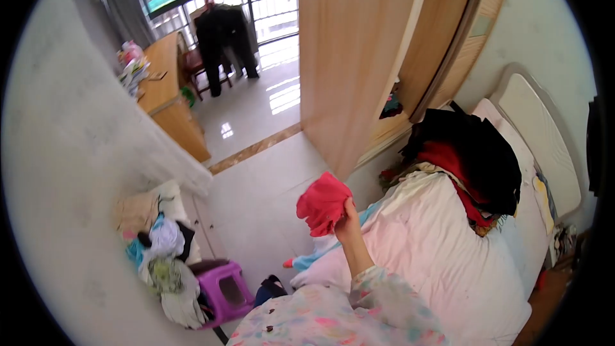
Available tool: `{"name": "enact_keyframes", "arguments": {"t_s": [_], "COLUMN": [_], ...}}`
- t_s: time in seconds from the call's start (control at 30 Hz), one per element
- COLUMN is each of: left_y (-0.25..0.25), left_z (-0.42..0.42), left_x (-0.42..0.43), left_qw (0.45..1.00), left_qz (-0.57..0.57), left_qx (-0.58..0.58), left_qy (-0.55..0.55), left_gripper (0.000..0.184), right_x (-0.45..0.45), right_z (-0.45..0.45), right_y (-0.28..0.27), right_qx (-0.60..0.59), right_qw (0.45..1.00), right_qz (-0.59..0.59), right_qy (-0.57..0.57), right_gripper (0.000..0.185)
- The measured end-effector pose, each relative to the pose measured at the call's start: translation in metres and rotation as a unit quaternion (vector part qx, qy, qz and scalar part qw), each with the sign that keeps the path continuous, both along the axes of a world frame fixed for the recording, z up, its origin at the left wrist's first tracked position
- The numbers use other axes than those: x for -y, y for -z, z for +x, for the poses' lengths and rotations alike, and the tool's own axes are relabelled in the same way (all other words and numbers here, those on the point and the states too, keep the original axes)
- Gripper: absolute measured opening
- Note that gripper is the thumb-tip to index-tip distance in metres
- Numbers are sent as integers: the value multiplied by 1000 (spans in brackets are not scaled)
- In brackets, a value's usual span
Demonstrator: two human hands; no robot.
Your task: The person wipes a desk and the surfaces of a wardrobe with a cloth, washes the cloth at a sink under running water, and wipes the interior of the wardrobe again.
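My right hand [348, 223] is closed on a bunched pinkish-red cloth [322, 205], held up in front of me over the floor beside the bed. The thumb and fingers grip its right edge, and the folds hide what kind of piece it is. A sleeve with a pale floral print covers my right forearm. My left hand does not show. Close behind the held cloth, a light blue fabric [314, 259] hangs along the bed's near side.
Dark and red clothes [477, 160] are heaped on the pink-white bedding [423, 237]. An open wardrobe [359, 57] stands ahead. At left, clothes [168, 237] cover a low cabinet beside a purple plastic stool [224, 291]. Beyond the doorway are a desk [163, 77] and a chair draped with dark clothing [221, 32].
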State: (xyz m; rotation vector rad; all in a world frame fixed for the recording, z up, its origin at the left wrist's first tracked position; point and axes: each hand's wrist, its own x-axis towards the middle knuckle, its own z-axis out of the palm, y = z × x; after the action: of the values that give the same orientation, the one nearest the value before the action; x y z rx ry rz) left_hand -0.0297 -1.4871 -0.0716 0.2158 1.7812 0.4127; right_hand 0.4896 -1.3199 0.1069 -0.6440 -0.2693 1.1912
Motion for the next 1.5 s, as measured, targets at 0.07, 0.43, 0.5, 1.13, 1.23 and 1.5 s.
{"name": "enact_keyframes", "arguments": {"t_s": [0.07, 0.43, 0.5, 1.13, 1.23, 1.5], "left_y": [4, 4, -37, -298, -325, -568], "left_z": [-3, 89, 181, 698, 729, 800], "left_x": [-43, -470, -544, -518, -513, -577], "left_qw": [1000, 950, 913, 314, 220, 73], "left_qz": [-18, 218, 321, 814, 859, 972], "left_qx": [-6, 106, 76, 252, 245, 182], "left_qy": [19, 197, 241, 419, 392, 132], "left_gripper": [53, 52, 44, 59, 65, 73], "right_x": [-13, -219, -260, -270, -278, -316], "right_z": [28, 181, 222, 314, 331, 334], "right_y": [-9, -251, -314, -61, -142, -432], "right_qx": [15, 302, 462, 738, 777, 805], "right_qw": [998, 805, 720, 488, 388, -80], "right_qz": [10, 192, 125, -49, 2, -56], "right_qy": [62, 474, 502, 464, 496, 585], "right_gripper": [58, 50, 52, 26, 18, 29]}}
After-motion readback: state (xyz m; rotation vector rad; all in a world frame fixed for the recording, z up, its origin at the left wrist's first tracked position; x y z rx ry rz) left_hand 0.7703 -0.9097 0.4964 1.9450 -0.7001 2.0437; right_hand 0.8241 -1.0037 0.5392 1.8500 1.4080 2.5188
